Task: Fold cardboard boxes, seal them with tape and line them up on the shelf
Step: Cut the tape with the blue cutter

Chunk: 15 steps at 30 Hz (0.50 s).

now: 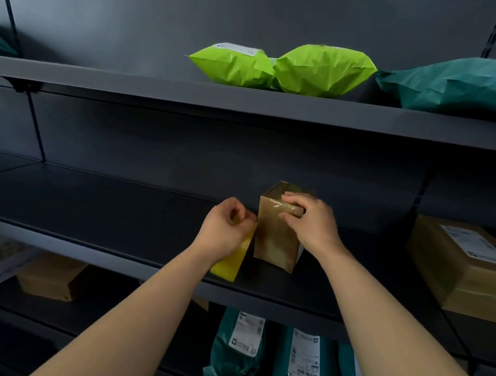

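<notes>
A small brown cardboard box (274, 242) stands upright on the dark middle shelf (101, 203), with shiny clear tape across its top edge. My right hand (310, 222) grips the box's upper right corner, thumb on the front face and fingers over the top. My left hand (224, 228) is just left of the box with fingers curled, pinching something small near the box's left edge; what it pinches is hidden. A yellow flat object (231, 262) lies on the shelf under my left wrist, beside the box.
A larger taped cardboard parcel (471, 266) with a label sits at the right of the same shelf. Two lime green bags (284, 67) and a dark green bag (465, 85) lie on the shelf above. Below are green parcels (236, 349) and a brown box (50, 277).
</notes>
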Tool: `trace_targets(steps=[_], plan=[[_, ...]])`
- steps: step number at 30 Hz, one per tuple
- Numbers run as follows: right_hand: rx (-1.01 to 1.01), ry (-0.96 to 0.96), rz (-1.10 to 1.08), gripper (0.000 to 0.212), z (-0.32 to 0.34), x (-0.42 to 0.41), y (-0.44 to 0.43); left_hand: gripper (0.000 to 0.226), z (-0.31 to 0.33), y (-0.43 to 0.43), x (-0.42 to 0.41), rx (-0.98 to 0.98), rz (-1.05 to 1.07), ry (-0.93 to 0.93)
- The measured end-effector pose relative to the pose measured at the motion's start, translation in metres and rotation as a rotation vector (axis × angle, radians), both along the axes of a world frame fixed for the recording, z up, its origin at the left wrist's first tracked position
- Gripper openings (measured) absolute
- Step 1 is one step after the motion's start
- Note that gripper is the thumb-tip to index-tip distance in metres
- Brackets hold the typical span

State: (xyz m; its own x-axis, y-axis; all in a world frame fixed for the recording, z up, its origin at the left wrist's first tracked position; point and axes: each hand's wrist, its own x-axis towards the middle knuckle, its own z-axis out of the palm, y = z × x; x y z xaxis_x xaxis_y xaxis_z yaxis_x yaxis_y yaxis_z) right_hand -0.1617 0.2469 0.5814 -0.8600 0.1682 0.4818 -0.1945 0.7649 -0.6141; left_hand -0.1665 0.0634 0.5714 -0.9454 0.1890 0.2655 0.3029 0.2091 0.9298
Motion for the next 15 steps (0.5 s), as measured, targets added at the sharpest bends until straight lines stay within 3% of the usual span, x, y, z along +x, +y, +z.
trace_targets(steps=[2,3,6,7,15], plan=[[-0.010,0.004,0.007,0.039,0.001,0.001,0.001,0.014,0.003,0.000,0.000,-0.034,0.062,-0.002],[-0.014,0.006,0.011,0.039,0.001,0.001,0.001,0.022,0.004,-0.001,-0.001,-0.016,0.079,-0.002],[-0.028,0.011,0.014,0.037,0.000,0.001,0.001,0.077,0.003,-0.008,-0.006,0.081,0.012,0.005],[-0.045,0.014,0.015,0.036,0.000,0.001,0.001,0.086,0.002,-0.010,-0.009,0.076,-0.002,0.004],[-0.065,-0.015,0.024,0.035,0.001,0.000,0.002,0.058,-0.011,-0.022,-0.044,-0.052,0.214,0.069]])
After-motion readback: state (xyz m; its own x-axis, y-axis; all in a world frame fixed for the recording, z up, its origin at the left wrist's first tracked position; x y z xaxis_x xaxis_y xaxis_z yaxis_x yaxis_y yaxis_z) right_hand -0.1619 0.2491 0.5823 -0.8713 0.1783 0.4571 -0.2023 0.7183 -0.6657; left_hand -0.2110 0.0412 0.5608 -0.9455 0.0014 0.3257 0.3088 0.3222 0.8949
